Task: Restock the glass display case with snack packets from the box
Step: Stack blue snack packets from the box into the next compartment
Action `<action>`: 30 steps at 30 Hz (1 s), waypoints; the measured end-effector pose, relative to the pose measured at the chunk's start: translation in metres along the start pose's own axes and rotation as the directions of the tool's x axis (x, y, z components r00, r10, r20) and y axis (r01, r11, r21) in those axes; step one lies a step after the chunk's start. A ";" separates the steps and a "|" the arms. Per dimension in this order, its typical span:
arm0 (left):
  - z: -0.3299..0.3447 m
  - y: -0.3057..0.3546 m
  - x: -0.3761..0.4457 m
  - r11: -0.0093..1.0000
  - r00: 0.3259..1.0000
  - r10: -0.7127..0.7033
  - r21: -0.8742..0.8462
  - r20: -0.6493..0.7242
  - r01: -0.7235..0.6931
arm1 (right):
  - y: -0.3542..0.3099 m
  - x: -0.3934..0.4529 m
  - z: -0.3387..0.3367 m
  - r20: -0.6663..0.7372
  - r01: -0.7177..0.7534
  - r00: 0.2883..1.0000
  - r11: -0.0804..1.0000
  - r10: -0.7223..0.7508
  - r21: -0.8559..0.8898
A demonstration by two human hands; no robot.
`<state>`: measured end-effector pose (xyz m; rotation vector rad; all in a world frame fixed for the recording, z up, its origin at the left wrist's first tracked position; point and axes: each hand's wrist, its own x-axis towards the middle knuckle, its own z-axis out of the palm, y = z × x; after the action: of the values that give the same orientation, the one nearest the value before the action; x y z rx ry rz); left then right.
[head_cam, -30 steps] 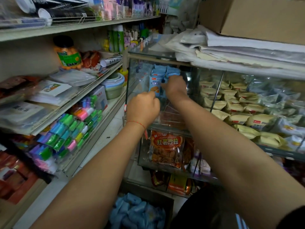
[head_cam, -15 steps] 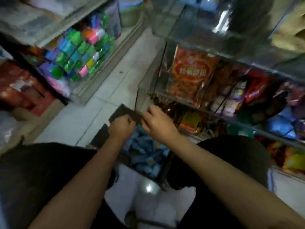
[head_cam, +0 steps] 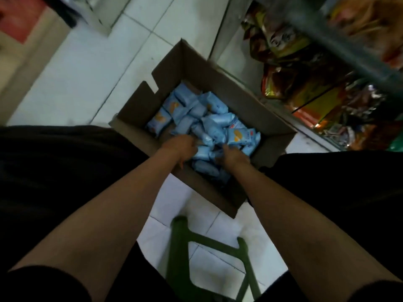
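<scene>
Pale tiled floor (head_cam: 87,88) runs between shop fixtures, seen from above. On it, between the person's knees, sits an open cardboard box (head_cam: 220,92), flaps up, turned at an angle to the tile lines. Inside lies a loose heap of light-blue snack packets (head_cam: 218,123), some showing an orange print; they lie every way, none upright.

Both bare forearms reach down into the near half of the box. Left hand (head_cam: 183,147): fingers curled down among the packets at the near-left of the heap, touching them. Whether they have closed on a packet cannot be told; motion blur and the packets hide the fingertips. Right hand (head_cam: 233,155): fingers buried in the packets just right of the left hand, the two hands near but apart. Its grip cannot be told either.

Glass display case (head_cam: 231,40) stands just beyond the box at upper right. Its lower shelves hold red, orange and yellow snack bags (head_cam: 283,68), blurred.

Green plastic stool (head_cam: 181,247) below the person, near edge of view. Dark shorts (head_cam: 54,171) cover both thighs on either side of the box.
</scene>
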<state>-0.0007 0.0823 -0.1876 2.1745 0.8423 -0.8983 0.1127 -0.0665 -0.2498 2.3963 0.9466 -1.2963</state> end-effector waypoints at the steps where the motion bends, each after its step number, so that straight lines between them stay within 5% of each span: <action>1: 0.005 -0.003 0.004 1.000 1.000 -0.009 0.014 0.028 0.009 | 0.000 0.007 0.007 -0.089 -0.019 0.996 0.988 0.005 -0.153; 4: 0.011 -0.001 0.009 1.000 0.999 0.005 -0.021 0.046 -0.004 | 0.001 0.009 0.016 -0.184 -0.003 0.979 0.896 -0.087 -0.444; 8: 0.009 0.010 0.011 0.997 0.999 0.029 -0.073 0.028 -0.027 | 0.006 0.014 0.022 -0.274 0.043 0.930 0.810 -0.247 -0.584; 10: 0.010 0.011 0.011 0.996 0.999 0.029 -0.080 0.026 -0.027 | 0.006 0.014 0.024 -0.209 0.131 0.926 0.788 -0.314 -0.602; 14: 0.015 0.008 0.010 0.997 0.999 0.024 -0.079 0.026 -0.022 | 0.003 0.015 0.027 -0.052 0.196 0.975 0.948 -0.216 -0.251; 17: 0.019 0.003 0.013 0.998 0.999 0.040 -0.040 0.036 -0.038 | 0.003 0.010 0.008 -0.047 0.256 0.966 0.966 -0.255 0.023; 22: 0.014 0.000 0.021 0.980 0.984 0.170 -0.097 -0.056 -0.175 | -0.006 0.001 -0.064 0.020 0.312 0.932 0.828 -0.362 0.466; 26: -0.014 -0.011 0.027 0.922 0.985 0.068 -0.367 -0.160 -0.123 | -0.026 0.004 -0.090 -0.160 0.294 0.950 0.596 -0.269 0.747; 28: -0.023 -0.026 0.028 0.882 0.974 -0.026 -0.464 -0.225 -0.083 | -0.027 0.015 -0.076 -0.361 0.353 0.923 0.665 -0.132 0.659; 30: -0.026 -0.036 0.027 0.803 0.949 -0.146 -0.594 -0.281 -0.052 | -0.022 0.031 -0.048 -0.409 0.375 0.885 0.860 -0.221 0.347</action>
<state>-0.0025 0.1318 -0.2044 1.7449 1.1562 -0.2335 0.1413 -0.0125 -0.2458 2.9887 1.3065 -1.2958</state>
